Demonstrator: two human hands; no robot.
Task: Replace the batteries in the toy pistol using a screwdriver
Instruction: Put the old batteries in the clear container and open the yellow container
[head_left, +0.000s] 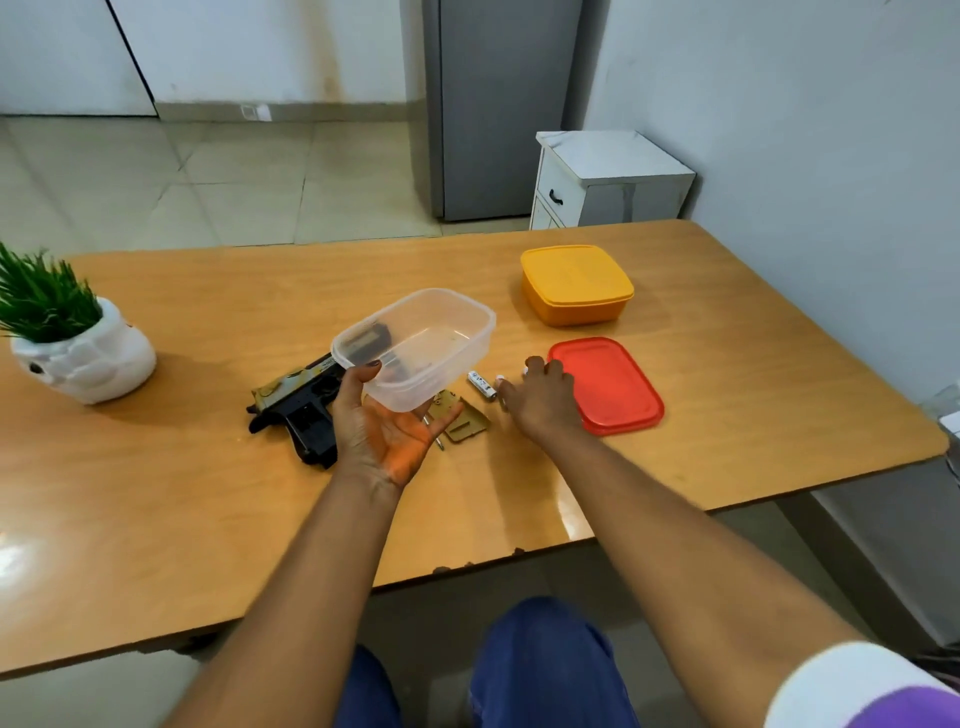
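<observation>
The black and tan toy pistol (296, 410) lies on the wooden table (208, 493), partly behind my left hand (387, 431). That hand holds a clear plastic container (415, 345) tilted above the table, thumb on its rim. Its tan battery cover (465, 415) lies just right of my left palm, with a thin metal tool tip (440, 442) peeking out below. A white battery (480, 385) rests beside the cover. My right hand (540, 397) is palm down on the table, fingers over small white batteries next to the red lid (615, 387); whether it grips them is unclear.
A closed orange box (576, 285) stands at the back right of the table. A white pot with a green plant (67, 338) sits at the left edge. Beyond the table are a white cabinet (597, 182) and a grey fridge (498, 104).
</observation>
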